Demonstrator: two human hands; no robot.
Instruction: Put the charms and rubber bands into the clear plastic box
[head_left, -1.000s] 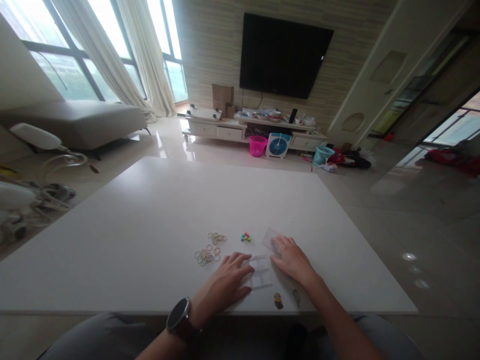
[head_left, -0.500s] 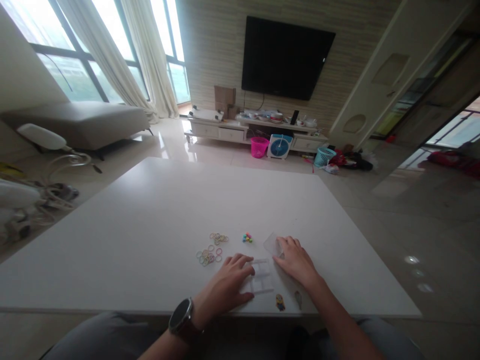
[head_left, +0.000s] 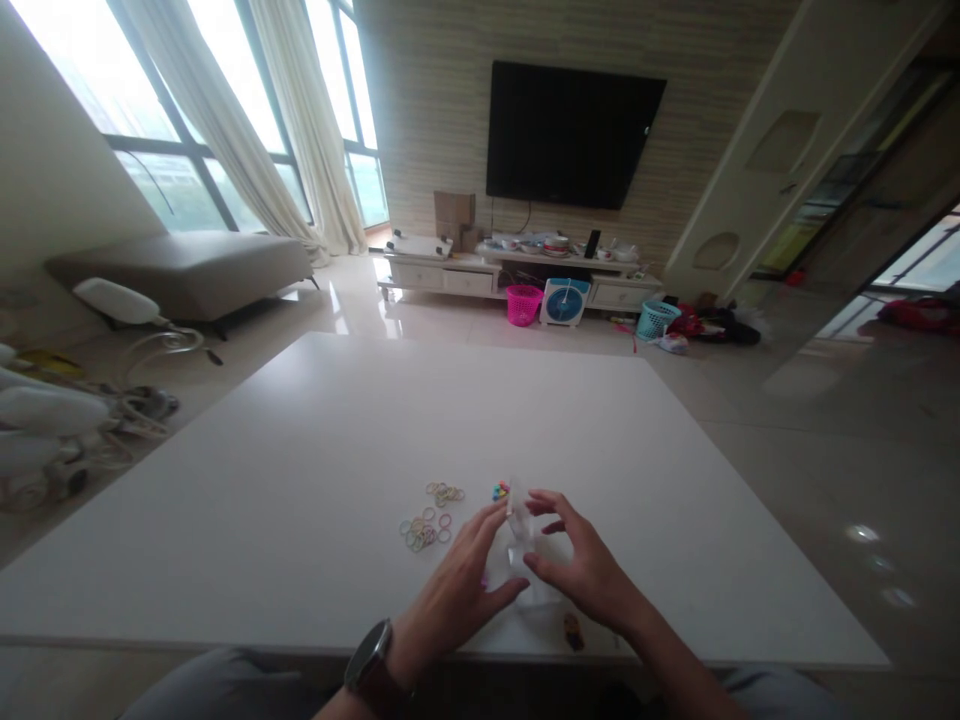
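Observation:
Between my hands a clear plastic box piece (head_left: 519,520) stands tilted up on edge, blurred. My left hand (head_left: 469,570), a watch on its wrist, has its fingertips and thumb on the left side of this piece. My right hand (head_left: 585,560) is close on the other side, fingers curved and apart. Whether its thumb touches the plastic I cannot tell. More clear plastic (head_left: 541,598) lies below on the table. Small colourful pieces (head_left: 500,490) sit just beyond. Small rubber bands lie left of my left hand in a pale group (head_left: 445,494) and a coloured group (head_left: 424,532).
A small yellow and dark figure (head_left: 574,632) lies by the front edge of the white table (head_left: 337,480), below my right hand. Across the floor stand a TV cabinet (head_left: 442,275), a pink basket (head_left: 523,305), a blue fan (head_left: 565,302) and a light blue basket (head_left: 658,320).
The clear plastic under my left hand was flat and is now tilted upright. My right hand has moved in beside it from the other clear piece. The view has shifted slightly.

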